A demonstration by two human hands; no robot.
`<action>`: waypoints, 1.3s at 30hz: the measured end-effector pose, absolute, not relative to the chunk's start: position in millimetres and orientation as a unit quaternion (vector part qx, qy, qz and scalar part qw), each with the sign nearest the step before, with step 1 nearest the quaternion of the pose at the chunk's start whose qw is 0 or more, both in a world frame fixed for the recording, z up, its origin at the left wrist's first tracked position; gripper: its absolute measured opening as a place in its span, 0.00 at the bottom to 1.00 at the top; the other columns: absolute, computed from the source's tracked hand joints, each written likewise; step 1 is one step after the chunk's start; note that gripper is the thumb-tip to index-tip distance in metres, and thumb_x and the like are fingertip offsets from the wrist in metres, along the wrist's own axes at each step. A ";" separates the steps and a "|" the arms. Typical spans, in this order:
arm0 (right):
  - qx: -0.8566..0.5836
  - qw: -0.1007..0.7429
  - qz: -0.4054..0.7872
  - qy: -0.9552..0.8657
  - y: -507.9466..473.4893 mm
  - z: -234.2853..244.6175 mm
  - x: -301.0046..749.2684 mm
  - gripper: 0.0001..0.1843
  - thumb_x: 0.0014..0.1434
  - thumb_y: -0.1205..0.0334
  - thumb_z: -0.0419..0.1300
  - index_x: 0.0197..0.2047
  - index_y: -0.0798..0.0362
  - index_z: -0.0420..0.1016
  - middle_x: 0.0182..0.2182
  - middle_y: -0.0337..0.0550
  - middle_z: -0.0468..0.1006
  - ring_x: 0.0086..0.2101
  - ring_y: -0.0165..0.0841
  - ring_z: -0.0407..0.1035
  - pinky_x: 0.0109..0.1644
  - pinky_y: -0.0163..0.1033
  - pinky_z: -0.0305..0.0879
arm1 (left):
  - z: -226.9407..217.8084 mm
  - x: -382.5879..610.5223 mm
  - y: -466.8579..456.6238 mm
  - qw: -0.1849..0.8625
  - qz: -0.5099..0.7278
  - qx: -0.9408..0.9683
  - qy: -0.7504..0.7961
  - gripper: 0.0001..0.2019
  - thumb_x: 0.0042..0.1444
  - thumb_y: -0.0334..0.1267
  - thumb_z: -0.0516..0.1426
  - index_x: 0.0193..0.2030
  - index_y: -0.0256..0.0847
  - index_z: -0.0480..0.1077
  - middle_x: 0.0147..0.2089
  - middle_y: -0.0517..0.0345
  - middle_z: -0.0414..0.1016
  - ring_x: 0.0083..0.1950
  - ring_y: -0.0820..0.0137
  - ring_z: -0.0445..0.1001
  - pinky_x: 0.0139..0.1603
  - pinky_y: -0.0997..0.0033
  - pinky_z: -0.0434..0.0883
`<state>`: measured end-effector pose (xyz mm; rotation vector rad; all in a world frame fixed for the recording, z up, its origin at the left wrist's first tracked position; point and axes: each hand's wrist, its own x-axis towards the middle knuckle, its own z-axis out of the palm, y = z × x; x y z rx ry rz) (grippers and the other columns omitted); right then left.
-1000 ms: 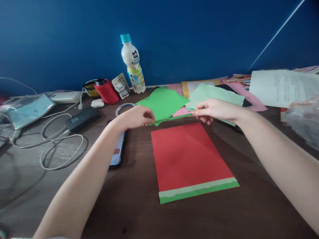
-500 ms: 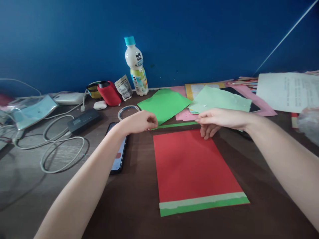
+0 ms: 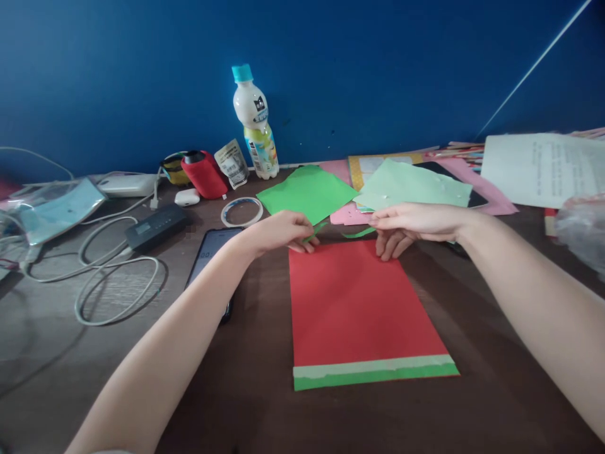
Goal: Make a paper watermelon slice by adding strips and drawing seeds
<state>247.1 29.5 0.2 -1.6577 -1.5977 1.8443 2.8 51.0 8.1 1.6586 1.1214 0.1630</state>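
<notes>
A red paper sheet [image 3: 359, 306] lies on the dark table, with a pale green band and a bright green band [image 3: 375, 374] along its near edge. My left hand [image 3: 283, 230] and my right hand [image 3: 409, 224] are at the sheet's far edge, each pinching one end of a thin green paper strip [image 3: 352, 234]. The strip sags and curls between them just above the red sheet's top edge. Behind the hands lie a bright green sheet [image 3: 307, 192] and a pale green sheet [image 3: 411, 185].
A phone [image 3: 210, 258] lies under my left forearm. A tape ring [image 3: 242, 211], a drink bottle [image 3: 253, 123], a red pouch [image 3: 204, 173], a dark device [image 3: 155, 226] and white cables [image 3: 113, 277] stand at the left. Pink and white papers [image 3: 543, 167] pile at the right.
My hands have come closer together and nearer the red sheet's top edge. The green strip, stretched straight before, now hangs slack and bent between them.
</notes>
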 end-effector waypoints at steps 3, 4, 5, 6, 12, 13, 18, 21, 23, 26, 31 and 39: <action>-0.554 0.091 0.630 -0.536 29.3 1.3 248.4 0.10 0.57 0.55 0.52 0.31 0.52 0.60 0.26 0.46 0.77 0.28 0.34 0.73 0.28 0.36 0.70 | 10.2 -2.8 55.2 0.428 0.115 0.757 0.480 0.06 0.48 0.38 0.52 0.29 0.37 0.65 0.41 0.53 0.73 0.43 0.70 0.70 0.42 0.71 0.66; -0.554 0.091 0.628 -0.539 28.9 2.3 248.8 0.10 0.57 0.55 0.52 0.31 0.52 0.60 0.26 0.45 0.77 0.27 0.34 0.73 0.28 0.35 0.69 | 11.7 -5.3 56.4 0.396 0.117 0.773 0.482 0.07 0.48 0.39 0.52 0.30 0.37 0.66 0.40 0.55 0.73 0.43 0.69 0.70 0.42 0.71 0.65; -0.553 0.091 0.624 -0.544 28.6 3.5 249.4 0.10 0.57 0.54 0.52 0.31 0.52 0.61 0.26 0.45 0.77 0.27 0.33 0.73 0.28 0.35 0.69 | 13.4 -7.8 57.5 0.372 0.112 0.784 0.483 0.09 0.48 0.40 0.52 0.30 0.37 0.66 0.39 0.56 0.73 0.42 0.69 0.70 0.41 0.72 0.65; -0.554 0.091 0.616 -0.552 28.4 4.9 250.2 0.11 0.56 0.54 0.53 0.30 0.52 0.61 0.26 0.45 0.77 0.27 0.33 0.72 0.27 0.34 0.68 | 15.2 -10.1 58.3 0.358 0.103 0.791 0.485 0.09 0.48 0.41 0.52 0.30 0.37 0.67 0.37 0.57 0.72 0.40 0.70 0.70 0.39 0.73 0.65; -0.576 0.095 0.523 -0.621 29.0 14.4 259.0 0.17 0.51 0.49 0.57 0.24 0.55 0.63 0.21 0.42 0.71 0.21 0.27 0.66 0.20 0.30 0.56 | 22.5 -15.5 59.8 0.333 -0.013 0.823 0.459 0.12 0.48 0.43 0.52 0.31 0.37 0.69 0.29 0.59 0.70 0.31 0.73 0.67 0.29 0.77 0.61; -0.579 0.097 0.511 -0.628 28.8 15.9 260.1 0.17 0.50 0.49 0.58 0.23 0.55 0.64 0.20 0.41 0.70 0.20 0.26 0.64 0.19 0.30 0.54 | 22.3 -14.6 59.3 0.325 -0.024 0.830 0.452 0.11 0.48 0.43 0.52 0.31 0.37 0.69 0.28 0.59 0.70 0.30 0.74 0.66 0.28 0.77 0.60; -0.589 0.079 0.477 -0.648 28.1 18.2 262.1 0.15 0.53 0.53 0.56 0.23 0.56 0.67 0.19 0.41 0.68 0.20 0.24 0.61 0.21 0.31 0.52 | 18.6 -8.9 56.1 0.299 -0.035 0.854 0.424 0.09 0.46 0.38 0.52 0.31 0.36 0.69 0.28 0.59 0.69 0.27 0.76 0.63 0.27 0.77 0.59; -0.589 0.055 0.464 -0.660 30.7 14.5 262.5 0.17 0.50 0.50 0.58 0.24 0.56 0.70 0.19 0.42 0.70 0.20 0.26 0.62 0.21 0.32 0.55 | 17.4 -9.3 56.1 0.292 -0.048 0.850 0.436 0.09 0.46 0.37 0.52 0.31 0.36 0.69 0.28 0.58 0.70 0.28 0.75 0.64 0.27 0.77 0.59; -0.590 0.042 0.456 -0.665 32.7 12.1 261.7 0.19 0.47 0.46 0.58 0.24 0.56 0.71 0.18 0.40 0.69 0.18 0.25 0.62 0.20 0.32 0.55 | 16.7 -11.2 57.5 0.299 -0.058 0.845 0.440 0.09 0.46 0.38 0.52 0.31 0.36 0.69 0.28 0.58 0.70 0.28 0.75 0.65 0.27 0.77 0.59; -0.600 0.026 0.439 -0.669 34.0 10.3 258.5 0.20 0.46 0.45 0.59 0.23 0.55 0.71 0.17 0.39 0.68 0.17 0.25 0.62 0.20 0.31 0.56 | 14.2 -14.0 61.5 0.309 -0.069 0.842 0.437 0.09 0.46 0.38 0.52 0.30 0.36 0.69 0.28 0.57 0.70 0.28 0.74 0.66 0.27 0.77 0.60; -0.605 -0.005 0.422 -0.676 35.2 5.8 255.8 0.19 0.46 0.46 0.59 0.21 0.55 0.71 0.15 0.38 0.67 0.16 0.24 0.60 0.19 0.32 0.55 | 9.7 -15.2 66.3 0.319 -0.064 0.835 0.443 0.10 0.45 0.40 0.54 0.31 0.36 0.70 0.27 0.58 0.71 0.28 0.73 0.67 0.27 0.77 0.61; -0.596 -0.032 0.391 -0.701 37.5 -1.4 256.9 0.18 0.47 0.46 0.58 0.21 0.53 0.71 0.15 0.37 0.69 0.15 0.24 0.58 0.20 0.33 0.53 | 12.6 -11.6 63.4 0.297 -0.088 0.830 0.463 0.10 0.44 0.40 0.55 0.31 0.36 0.72 0.27 0.59 0.73 0.29 0.73 0.68 0.29 0.77 0.60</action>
